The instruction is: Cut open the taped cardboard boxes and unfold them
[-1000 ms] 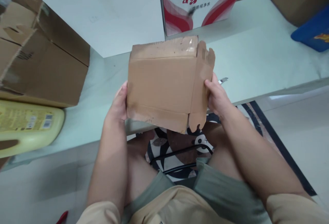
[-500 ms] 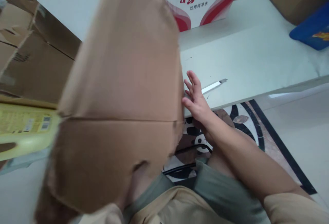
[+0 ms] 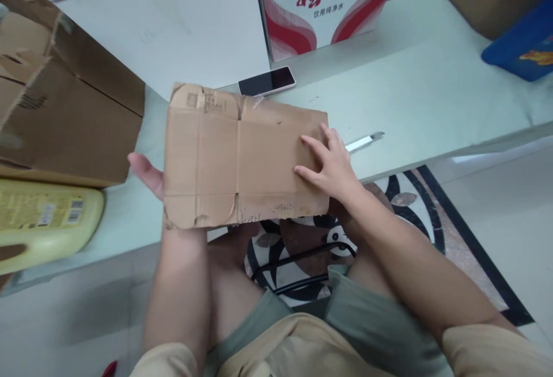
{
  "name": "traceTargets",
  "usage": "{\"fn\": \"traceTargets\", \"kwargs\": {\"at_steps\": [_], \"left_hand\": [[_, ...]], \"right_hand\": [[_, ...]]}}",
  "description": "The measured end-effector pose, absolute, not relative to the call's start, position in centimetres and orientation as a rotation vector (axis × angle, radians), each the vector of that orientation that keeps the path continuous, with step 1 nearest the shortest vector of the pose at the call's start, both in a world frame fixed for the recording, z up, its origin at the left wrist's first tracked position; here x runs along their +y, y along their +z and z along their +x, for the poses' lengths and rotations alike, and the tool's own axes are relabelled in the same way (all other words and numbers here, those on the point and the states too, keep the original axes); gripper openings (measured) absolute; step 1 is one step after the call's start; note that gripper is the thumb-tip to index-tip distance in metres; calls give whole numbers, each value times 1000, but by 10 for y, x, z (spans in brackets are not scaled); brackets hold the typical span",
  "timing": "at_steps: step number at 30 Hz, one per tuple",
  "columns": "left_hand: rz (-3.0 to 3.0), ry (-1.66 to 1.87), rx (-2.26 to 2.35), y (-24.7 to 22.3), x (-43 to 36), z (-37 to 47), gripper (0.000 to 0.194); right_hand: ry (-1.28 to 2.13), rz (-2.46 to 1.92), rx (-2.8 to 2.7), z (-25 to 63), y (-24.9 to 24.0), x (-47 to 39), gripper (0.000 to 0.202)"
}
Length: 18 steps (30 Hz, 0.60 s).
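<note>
A flat, creased piece of brown cardboard (image 3: 276, 158) lies in front of me, reaching over the table's front edge, with small notches along its sides. My left hand (image 3: 149, 176) is under its left end. Only the thumb and part of the palm show there; the thumb stretches out to the left, off the cardboard, and the other fingers are hidden underneath. My right hand (image 3: 332, 164) lies on the right end, fingers spread over the top face. Just beyond that hand is a utility knife (image 3: 364, 142) on the table, partly covered by it.
Behind the cardboard lie a phone (image 3: 266, 81) and a white-and-red printed carton (image 3: 328, 8). Large brown boxes (image 3: 82, 117) and a yellow jug (image 3: 47, 221) stand at left. At far right is a blue container (image 3: 522, 45). The table's front edge (image 3: 432, 161) runs diagonally.
The cardboard has come down from a raised, tilted position close to the camera to lie flat. My right hand now touches its top, and my left hand's thumb has come into view.
</note>
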<state>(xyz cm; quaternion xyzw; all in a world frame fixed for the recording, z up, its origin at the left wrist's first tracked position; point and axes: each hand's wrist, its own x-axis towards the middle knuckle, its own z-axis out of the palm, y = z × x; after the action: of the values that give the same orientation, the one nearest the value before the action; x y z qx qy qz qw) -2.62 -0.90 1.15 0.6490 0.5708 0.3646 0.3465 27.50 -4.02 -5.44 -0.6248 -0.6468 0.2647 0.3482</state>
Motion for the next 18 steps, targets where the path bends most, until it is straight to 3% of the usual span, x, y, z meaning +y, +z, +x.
{"fn": "traceTargets", "kwargs": {"at_steps": [3, 6, 9, 12, 14, 18], "left_hand": [[1212, 1034, 1363, 21, -15, -36, 49], [734, 1225, 1150, 24, -15, -35, 63], [577, 1288, 1027, 22, -10, -30, 59], [554, 1203, 1063, 19, 1, -25, 35], [528, 1237, 1092, 18, 10, -23, 20], [519, 1246, 1071, 20, 16, -24, 22]], "right_hand": [[720, -1662, -1606, 281, -49, -36, 88], [858, -1602, -1290, 288, -40, -36, 111], [1191, -1408, -949, 297, -31, -41, 82], [1385, -1290, -755, 303, -21, -51, 57], [1303, -1263, -637, 308, -15, -60, 51], [896, -1234, -500, 334, -3, -83, 41]]}}
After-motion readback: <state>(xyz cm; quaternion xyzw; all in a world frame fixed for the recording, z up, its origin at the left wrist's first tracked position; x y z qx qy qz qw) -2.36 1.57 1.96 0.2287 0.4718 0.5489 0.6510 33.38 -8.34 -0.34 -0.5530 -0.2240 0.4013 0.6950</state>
